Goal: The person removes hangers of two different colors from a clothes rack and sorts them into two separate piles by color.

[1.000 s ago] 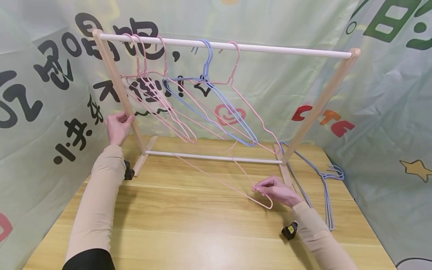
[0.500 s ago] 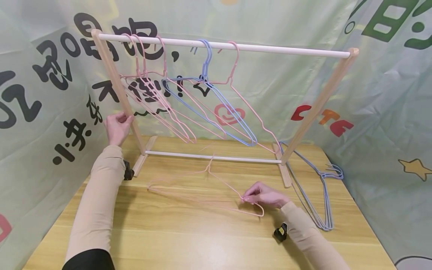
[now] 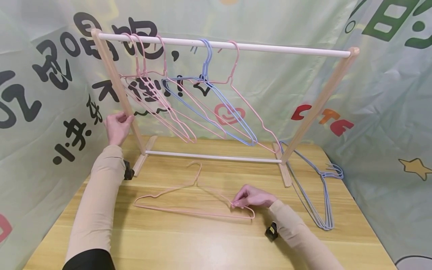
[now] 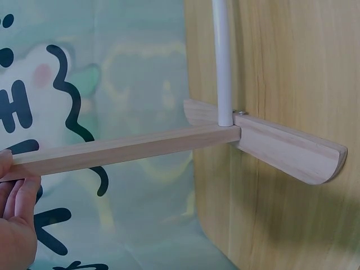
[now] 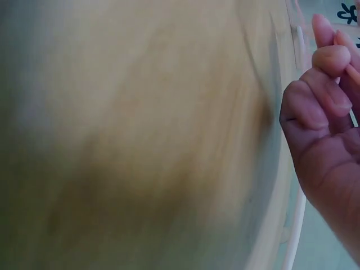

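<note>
My right hand (image 3: 254, 196) pinches a pink clothes hanger (image 3: 189, 213) by its right shoulder, low over the table in front of the rack. The hanger's hook points to the back, and its long bottom bar faces me. In the right wrist view the right hand (image 5: 326, 112) shows curled fingers; most of the hanger is out of that view. My left hand (image 3: 118, 127) grips the left wooden post (image 3: 116, 84) of the clothes rack. The left wrist view shows the left hand's fingers (image 4: 25, 199) and thumb around the post (image 4: 129, 147).
Several pink hangers (image 3: 254, 108) and blue hangers (image 3: 233, 112) hang from the rack's white top rail (image 3: 287, 50). More blue hangers (image 3: 326, 202) lie on the table (image 3: 202, 247) right of the rack. A printed cloth (image 3: 303, 22) surrounds the table on the back and sides.
The right hand has carried the pink hanger left and toward me, from beside the rack's right foot to the table's middle. The hanger has turned flatter. The left hand stays on the post.
</note>
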A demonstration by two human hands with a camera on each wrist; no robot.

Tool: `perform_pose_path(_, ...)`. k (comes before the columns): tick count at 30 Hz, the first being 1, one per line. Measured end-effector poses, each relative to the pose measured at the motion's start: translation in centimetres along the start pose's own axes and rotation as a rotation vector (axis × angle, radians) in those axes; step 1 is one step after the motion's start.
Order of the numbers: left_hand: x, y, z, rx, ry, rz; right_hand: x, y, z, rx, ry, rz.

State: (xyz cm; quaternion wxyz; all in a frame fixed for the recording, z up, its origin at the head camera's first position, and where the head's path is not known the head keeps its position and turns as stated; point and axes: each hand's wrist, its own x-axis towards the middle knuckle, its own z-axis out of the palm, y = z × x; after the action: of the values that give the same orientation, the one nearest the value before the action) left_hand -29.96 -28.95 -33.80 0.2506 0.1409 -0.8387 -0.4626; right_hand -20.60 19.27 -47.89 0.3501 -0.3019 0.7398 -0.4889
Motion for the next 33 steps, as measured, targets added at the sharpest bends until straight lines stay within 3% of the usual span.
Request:
perform_pose_path(14,0.1,0.1,-0.1,-0.002,-0.013,-0.004,0.3,-0.6,0.7,-0.059,0.095,0.060)
perform_pose_path(19,0.0,0.1,-0.1,-0.017,-0.015,0.000,-0.4,-0.8,0.2,-0.086,0.128,0.036)
perform_pose_path(24,0.0,0.1,-0.2,-0.038,-0.026,0.004,-1.3,-1.2,-1.0,-0.077,0.145,0.069)
perform_pose_path(28,0.0,0.1,-0.2,-0.029,-0.020,0.020,-2.2,-2.2,-2.4,-0.119,0.255,0.051)
perform_pose_path(33,0.0,0.0,-0.2,-0.023,-0.013,0.013,-3.8,-4.7,-5.4,-0.082,0.506,-0.072)
